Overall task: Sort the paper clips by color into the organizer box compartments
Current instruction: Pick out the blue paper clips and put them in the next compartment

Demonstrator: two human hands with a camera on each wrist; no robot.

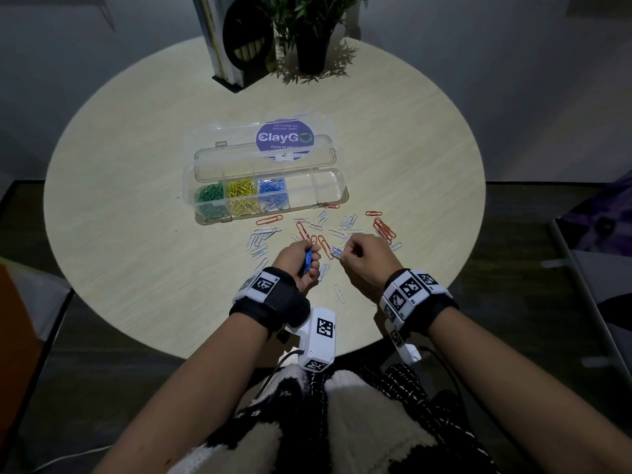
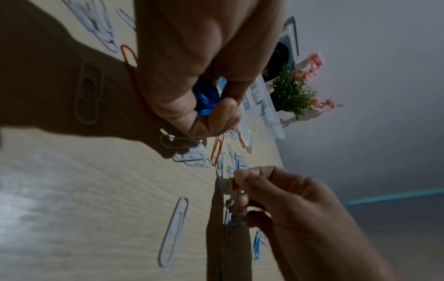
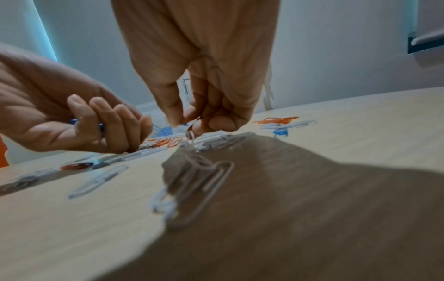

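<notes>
A clear organizer box (image 1: 328, 176) lies open on the round table, with green (image 1: 209, 194), yellow (image 1: 242, 190) and blue clips (image 1: 271, 187) in its three left compartments; the right compartments look bare. Loose white (image 1: 260, 234) and red clips (image 1: 384, 227) lie scattered in front of it. My left hand (image 1: 301, 260) grips a bunch of blue clips (image 2: 204, 98) in its fist. Just to its right, my right hand (image 1: 359, 254) pinches a blue clip (image 1: 337, 252) between thumb and finger, low over the pile.
A potted plant (image 1: 311, 32) and a white upright device (image 1: 236, 42) stand at the table's far edge. The box lid (image 1: 239, 145) lies flat behind the box over a purple ClayGo sticker (image 1: 284, 136). A lone white clip (image 1: 338, 293) lies near the front edge.
</notes>
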